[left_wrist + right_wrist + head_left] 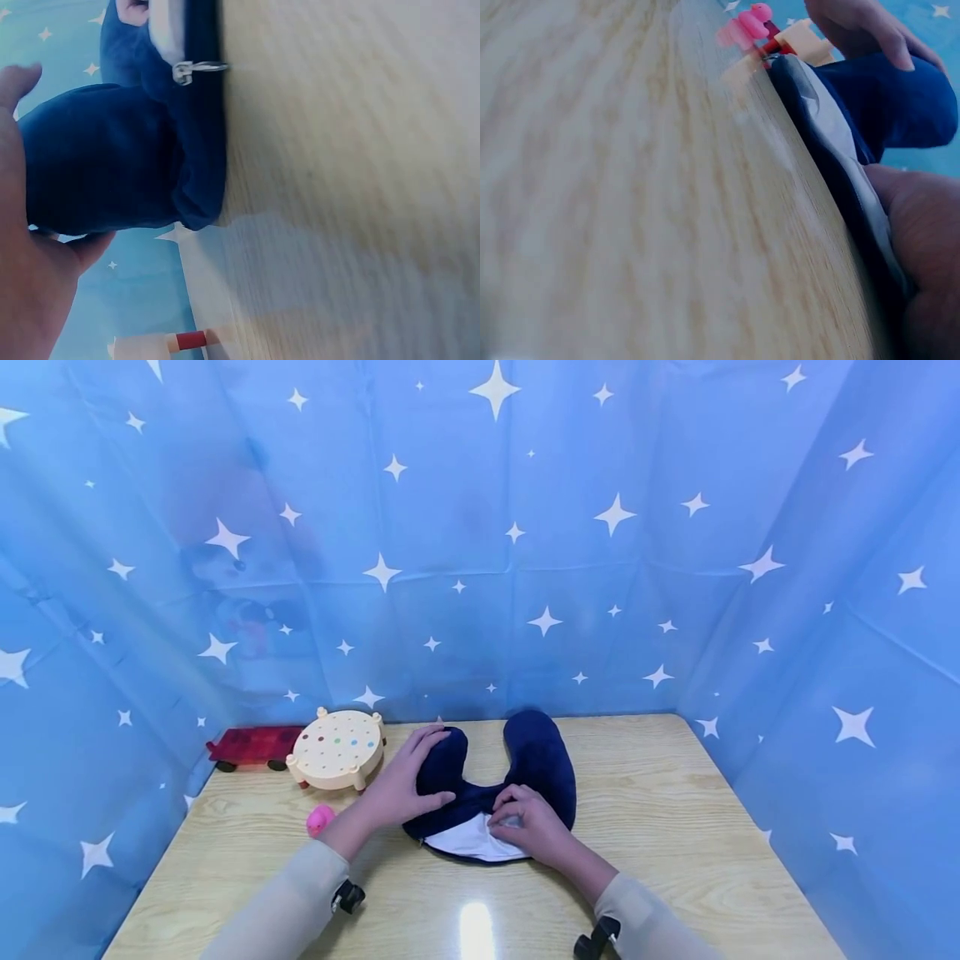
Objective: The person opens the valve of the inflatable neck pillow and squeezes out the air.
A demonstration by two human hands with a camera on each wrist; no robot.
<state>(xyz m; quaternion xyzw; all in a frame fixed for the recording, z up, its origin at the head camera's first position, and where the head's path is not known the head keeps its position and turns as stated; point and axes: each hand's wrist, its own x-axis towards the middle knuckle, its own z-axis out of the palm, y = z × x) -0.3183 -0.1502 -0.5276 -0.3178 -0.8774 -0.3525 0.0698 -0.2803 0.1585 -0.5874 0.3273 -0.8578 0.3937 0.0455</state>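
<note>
A navy U-shaped neck pillow (540,752) lies on the table, its curved end toward me and its unzipped cover showing a white lining (461,840). My left hand (401,781) rests on the pillow's left arm, fingers extended along its outer side and thumb pointing inward. The zipper pull (196,69) hangs at the left end of the opening in the left wrist view. My right hand (532,827) is at the opening, thumb and curled fingers pinching the white lining; its fingertips are partly hidden. In the right wrist view, that hand (922,240) is against the opening's edge.
Left of the pillow stands a cream round toy stool (337,747) with coloured dots, and behind it a red toy cart (255,746) with black wheels. A small pink toy (320,819) sits near my left forearm. A blue star-patterned curtain (480,543) surrounds the wooden table (675,827).
</note>
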